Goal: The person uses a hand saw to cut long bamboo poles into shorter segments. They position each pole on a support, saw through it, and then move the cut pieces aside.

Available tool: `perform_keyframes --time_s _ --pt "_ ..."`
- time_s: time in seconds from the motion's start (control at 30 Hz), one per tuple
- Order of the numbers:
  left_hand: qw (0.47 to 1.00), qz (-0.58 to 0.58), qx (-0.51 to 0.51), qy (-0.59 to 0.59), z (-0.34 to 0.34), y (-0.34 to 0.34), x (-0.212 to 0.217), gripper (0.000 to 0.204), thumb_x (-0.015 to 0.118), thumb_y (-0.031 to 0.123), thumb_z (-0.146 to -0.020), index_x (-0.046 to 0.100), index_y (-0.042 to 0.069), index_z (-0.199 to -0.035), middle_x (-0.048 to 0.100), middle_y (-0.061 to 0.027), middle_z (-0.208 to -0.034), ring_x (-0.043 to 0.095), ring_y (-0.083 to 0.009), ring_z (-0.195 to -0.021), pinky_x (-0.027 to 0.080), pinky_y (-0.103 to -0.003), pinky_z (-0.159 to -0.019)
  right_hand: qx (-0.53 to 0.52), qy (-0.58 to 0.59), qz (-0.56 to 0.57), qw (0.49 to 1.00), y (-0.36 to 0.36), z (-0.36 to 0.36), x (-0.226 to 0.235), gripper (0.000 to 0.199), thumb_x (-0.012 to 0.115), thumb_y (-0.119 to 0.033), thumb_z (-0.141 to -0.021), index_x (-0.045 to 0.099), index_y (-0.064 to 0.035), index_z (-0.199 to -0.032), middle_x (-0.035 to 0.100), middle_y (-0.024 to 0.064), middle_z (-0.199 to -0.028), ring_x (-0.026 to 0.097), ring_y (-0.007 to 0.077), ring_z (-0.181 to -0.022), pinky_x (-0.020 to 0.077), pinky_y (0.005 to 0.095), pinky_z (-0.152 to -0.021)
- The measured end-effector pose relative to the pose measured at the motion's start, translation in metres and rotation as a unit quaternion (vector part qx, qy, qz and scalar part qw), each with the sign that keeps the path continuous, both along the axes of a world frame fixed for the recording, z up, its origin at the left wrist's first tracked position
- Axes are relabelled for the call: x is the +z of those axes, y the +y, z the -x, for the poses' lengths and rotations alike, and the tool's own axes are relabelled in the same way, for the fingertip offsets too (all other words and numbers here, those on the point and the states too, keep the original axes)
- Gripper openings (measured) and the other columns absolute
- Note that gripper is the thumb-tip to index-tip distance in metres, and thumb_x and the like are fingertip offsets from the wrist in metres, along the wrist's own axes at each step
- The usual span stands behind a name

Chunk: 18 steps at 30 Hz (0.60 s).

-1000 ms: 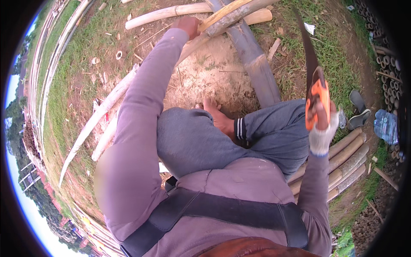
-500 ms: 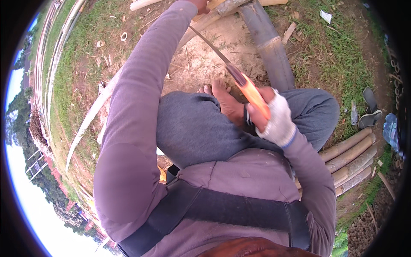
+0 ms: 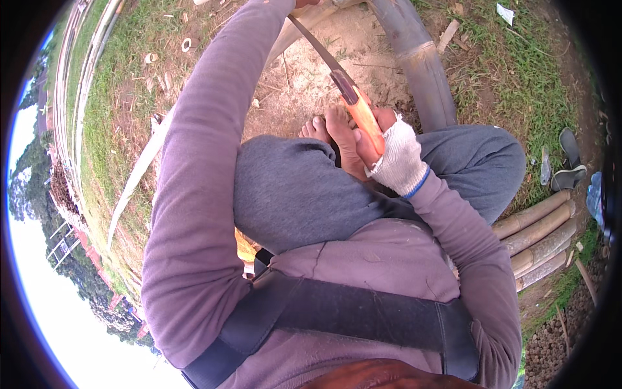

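Just left of a thick grey bamboo (image 3: 421,68), the seated person's right hand (image 3: 387,144) is wrapped firmly around an orange-handled saw (image 3: 366,122), seemingly so the blade points away from the body; a pale glove (image 3: 403,161), fingers bare, probably guards the palm. The blade's tip overlaps a pale pole (image 3: 283,41) farther left of the grey bamboo (whether they touch is unclear). Up there, the left hand (image 3: 306,2) is mostly cropped, its grip impossible to tell. Stacked poles (image 3: 539,228) lie right of the grey bamboo.
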<state>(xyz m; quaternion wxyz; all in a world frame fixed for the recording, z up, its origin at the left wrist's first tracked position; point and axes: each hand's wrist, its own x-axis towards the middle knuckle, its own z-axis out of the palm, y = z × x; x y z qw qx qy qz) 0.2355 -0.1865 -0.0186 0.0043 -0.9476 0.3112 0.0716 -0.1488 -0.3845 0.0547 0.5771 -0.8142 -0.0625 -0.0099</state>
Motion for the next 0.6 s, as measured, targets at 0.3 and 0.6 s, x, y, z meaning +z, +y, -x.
perform_keyframes --time_s 0.3,0.6 --pt "0.999 -0.009 0.017 0.030 0.004 -0.006 0.012 0.049 0.092 0.034 -0.076 0.083 0.027 -0.124 0.080 -0.0168 -0.109 0.076 -0.0373 -0.105 0.059 -0.047 -0.098 -0.018 -0.039 0.049 0.998 0.002 -0.014 -0.006 0.035 0.077 -0.022 -0.097 0.066 0.0012 -0.121 0.070 0.0219 -0.091 0.071 0.0420 -0.080 0.0564 0.0454 -0.070" --pt "0.998 -0.026 0.058 0.018 0.014 -0.014 0.019 0.047 0.086 0.030 -0.078 0.082 0.027 -0.125 0.079 -0.0173 -0.116 0.076 -0.0361 -0.109 0.059 -0.047 -0.100 -0.030 -0.028 0.098 0.994 0.023 -0.046 -0.015 0.029 0.078 -0.020 -0.095 0.068 -0.0011 -0.114 0.070 0.0207 -0.086 0.070 0.0392 -0.074 0.0542 0.0458 -0.066"
